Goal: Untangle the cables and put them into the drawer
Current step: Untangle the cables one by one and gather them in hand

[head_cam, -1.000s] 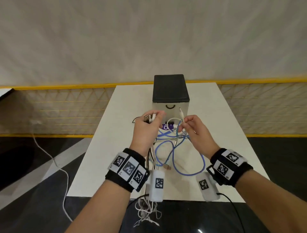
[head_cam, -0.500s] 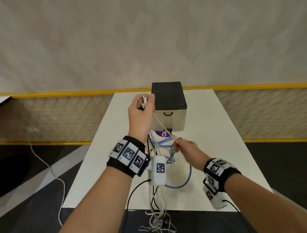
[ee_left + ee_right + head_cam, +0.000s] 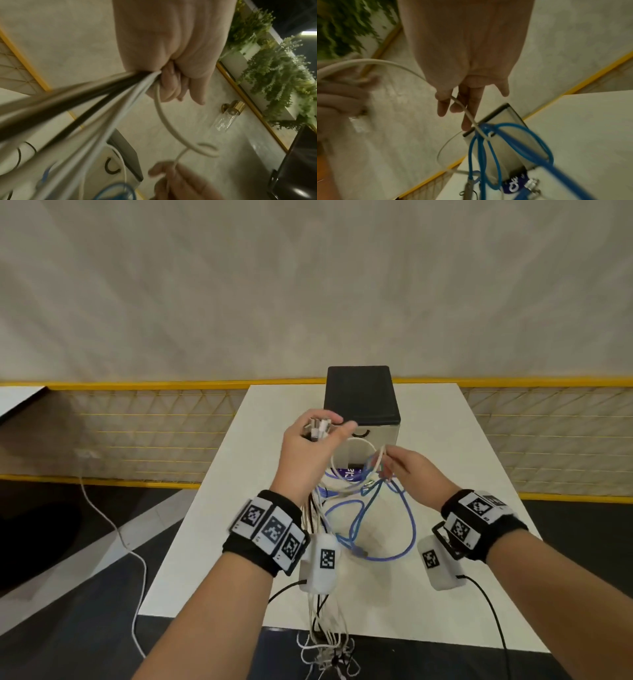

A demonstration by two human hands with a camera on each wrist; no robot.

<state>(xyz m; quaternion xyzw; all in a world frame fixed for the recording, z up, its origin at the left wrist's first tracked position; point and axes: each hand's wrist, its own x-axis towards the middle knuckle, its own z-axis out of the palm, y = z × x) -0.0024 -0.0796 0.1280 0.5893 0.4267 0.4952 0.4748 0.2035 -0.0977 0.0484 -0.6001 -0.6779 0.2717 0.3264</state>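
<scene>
White surface (image 3: 445,440) against pale wall (image 3: 308,285). Yellow-framed mesh fence (image 3: 137,426) behind it. Loose white cord (image 3: 113,529) trails over dark floor (image 3: 51,542). Green plants in white planters (image 3: 274,60); brass wall lamp with glass shade (image 3: 229,115).

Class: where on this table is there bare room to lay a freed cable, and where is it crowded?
Bare: table right of the box, and the strip left of it. Crowded: the middle in front, under blue cable loops and both hands.
</scene>
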